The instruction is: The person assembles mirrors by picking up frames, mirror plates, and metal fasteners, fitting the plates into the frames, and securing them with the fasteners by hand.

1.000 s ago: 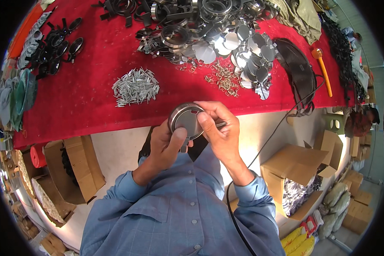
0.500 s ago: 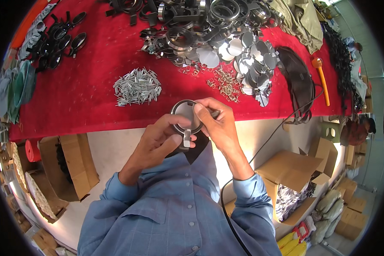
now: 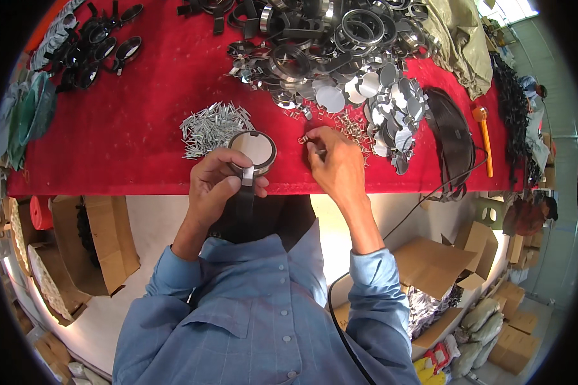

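Note:
My left hand (image 3: 210,183) is closed on a round, dark-rimmed mirror (image 3: 255,146), gripping the metal tab and black handle at its lower side. The mirror is tilted face up above the table's front edge. To its right, my right hand (image 3: 338,163) pinches at a small brass-coloured clip (image 3: 303,138), its fingertips close to the tabletop. Loose clips (image 3: 353,123) lie in a pile just beyond and beside that hand, which partly hides them. A heap of thin silver pins (image 3: 213,123) lies behind the mirror.
Behind the clips are mirror discs (image 3: 331,99) and a heap of black-and-metal rings (image 3: 363,29). Several dark-handled mirrors (image 3: 96,48) lie at the far left of the red cloth (image 3: 154,83). A black bag (image 3: 453,131), cable and orange-handled hammer (image 3: 485,144) lie right; cardboard boxes (image 3: 437,263) stand below.
My right hand has let go of the mirror and moved right to the clips. My left hand still holds the mirror, now farther left and forward, nearer the pins.

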A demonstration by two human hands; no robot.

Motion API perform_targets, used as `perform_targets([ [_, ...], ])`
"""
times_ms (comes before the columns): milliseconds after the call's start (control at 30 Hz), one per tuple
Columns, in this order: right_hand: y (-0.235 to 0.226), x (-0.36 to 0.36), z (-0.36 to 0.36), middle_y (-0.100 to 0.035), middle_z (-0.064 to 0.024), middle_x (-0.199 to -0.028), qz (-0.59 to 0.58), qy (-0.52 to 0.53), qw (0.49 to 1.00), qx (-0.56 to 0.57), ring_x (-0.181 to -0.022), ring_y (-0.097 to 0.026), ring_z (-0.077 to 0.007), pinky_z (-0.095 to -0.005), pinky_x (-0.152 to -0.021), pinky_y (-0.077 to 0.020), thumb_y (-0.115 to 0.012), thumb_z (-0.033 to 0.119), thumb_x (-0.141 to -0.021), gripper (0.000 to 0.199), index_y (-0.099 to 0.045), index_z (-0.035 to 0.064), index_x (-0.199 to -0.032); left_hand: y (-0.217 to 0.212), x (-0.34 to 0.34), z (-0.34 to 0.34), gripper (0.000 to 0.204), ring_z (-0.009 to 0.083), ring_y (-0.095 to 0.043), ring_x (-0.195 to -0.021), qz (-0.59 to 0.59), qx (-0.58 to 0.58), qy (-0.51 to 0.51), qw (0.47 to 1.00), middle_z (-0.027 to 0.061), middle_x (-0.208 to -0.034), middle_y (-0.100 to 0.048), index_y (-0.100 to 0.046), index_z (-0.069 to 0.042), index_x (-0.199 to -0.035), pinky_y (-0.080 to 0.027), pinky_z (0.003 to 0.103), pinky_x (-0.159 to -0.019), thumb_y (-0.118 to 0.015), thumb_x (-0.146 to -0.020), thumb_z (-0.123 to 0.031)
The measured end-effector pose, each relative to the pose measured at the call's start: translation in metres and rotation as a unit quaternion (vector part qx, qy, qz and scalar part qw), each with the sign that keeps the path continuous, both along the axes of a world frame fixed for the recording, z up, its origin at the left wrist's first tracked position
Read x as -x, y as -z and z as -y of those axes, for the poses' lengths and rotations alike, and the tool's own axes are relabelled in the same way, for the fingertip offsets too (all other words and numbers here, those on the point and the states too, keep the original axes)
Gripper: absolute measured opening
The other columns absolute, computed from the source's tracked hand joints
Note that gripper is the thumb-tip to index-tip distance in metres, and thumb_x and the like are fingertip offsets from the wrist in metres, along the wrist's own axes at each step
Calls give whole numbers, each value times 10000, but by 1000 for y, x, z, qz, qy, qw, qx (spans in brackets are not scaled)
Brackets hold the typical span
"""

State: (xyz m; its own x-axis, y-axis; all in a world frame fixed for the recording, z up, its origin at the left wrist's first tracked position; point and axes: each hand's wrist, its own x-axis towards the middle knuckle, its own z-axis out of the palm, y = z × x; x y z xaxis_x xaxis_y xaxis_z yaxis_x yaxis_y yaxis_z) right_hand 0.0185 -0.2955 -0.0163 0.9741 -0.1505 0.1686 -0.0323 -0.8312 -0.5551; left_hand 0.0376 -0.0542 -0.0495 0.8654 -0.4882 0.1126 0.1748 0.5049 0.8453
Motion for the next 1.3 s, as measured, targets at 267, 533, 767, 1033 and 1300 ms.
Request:
perform_targets([
  [267,1,-7,1,-696,-160,-896,83,-2,997,8,-727,-689,-280,-378,-644,-536,-714,46,-853,222,-699,29,-1073,8,-2,-3,289,290,-747,-887,26,0,-4,1000,250,-1060,-699,-555,18,-1150,-651,436,-756,-598,-934,-170],
  [533,8,1,-3,-677,-132,-889,47,-4,997,-59,-716,-683,-272,-361,-660,-534,-755,31,-839,161,-733,36,-998,7,-2,-1,328,294,-748,-900,21,-16,-3,1000,269,-1072,-692,-557,18,-1158,-651,435,-752,-625,-923,-200],
  [767,2,5,-5,-684,-144,-868,2,11,979,-204,-761,-683,-323,-381,-667,-537,-719,-17,-826,120,-713,20,-940,9,-3,-1,331,290,-746,-901,31,-20,-3,999,277,-1084,-690,-557,18,-1160,-651,434,-752,-625,-928,-208],
  [1033,2,11,-8,-667,-106,-906,112,-80,983,-117,-745,-674,-293,-366,-661,-546,-696,-72,-760,239,-697,41,-971,10,-2,0,332,288,-746,-890,36,-17,-4,999,275,-1082,-691,-552,17,-1162,-651,432,-747,-624,-926,-204],
  [1300,5,23,3,-664,-99,-1017,105,-45,990,-80,-784,-672,-263,-354,-671,-552,-646,-120,-723,387,-707,81,-1048,3,-1,3,284,269,-743,-869,9,-2,-14,1000,219,-1038,-707,-576,12,-1147,-631,405,-781,-618,-917,-149],
])
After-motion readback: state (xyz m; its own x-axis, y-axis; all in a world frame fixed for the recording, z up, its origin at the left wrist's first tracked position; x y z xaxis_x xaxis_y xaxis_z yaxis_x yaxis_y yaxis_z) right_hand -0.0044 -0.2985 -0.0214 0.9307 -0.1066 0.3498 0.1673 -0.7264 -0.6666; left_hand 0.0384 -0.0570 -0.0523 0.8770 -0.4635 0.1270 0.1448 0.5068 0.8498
